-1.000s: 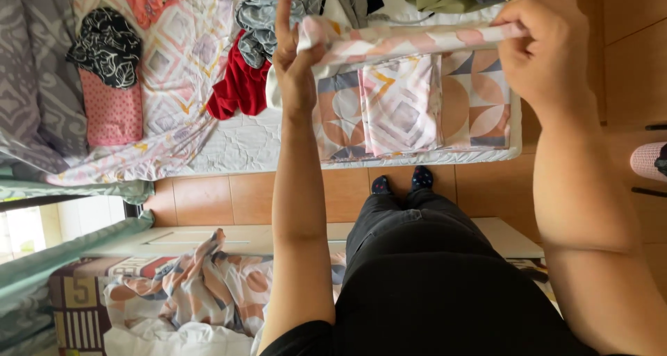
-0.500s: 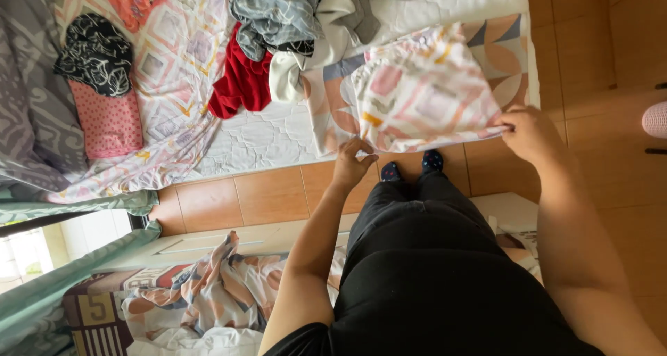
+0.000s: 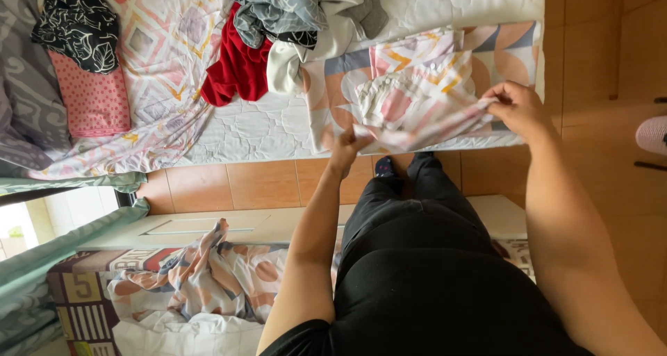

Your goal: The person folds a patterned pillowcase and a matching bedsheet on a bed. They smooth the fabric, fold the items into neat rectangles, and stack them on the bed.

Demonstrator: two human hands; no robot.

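Patterned cloth [image 3: 417, 99] on the mattress [image 3: 257, 130], left hand [image 3: 345, 147] and right hand [image 3: 517, 109] outstretched, each grip clamped on its edge.

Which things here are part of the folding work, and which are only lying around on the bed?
In the work:
- patterned cloth, pinched at two corners
- left hand
- right hand

Lying about:
- red garment
- grey patterned garment
- black leaf-print cloth
- pink dotted cloth
- white mattress
- crumpled patterned sheet lower left
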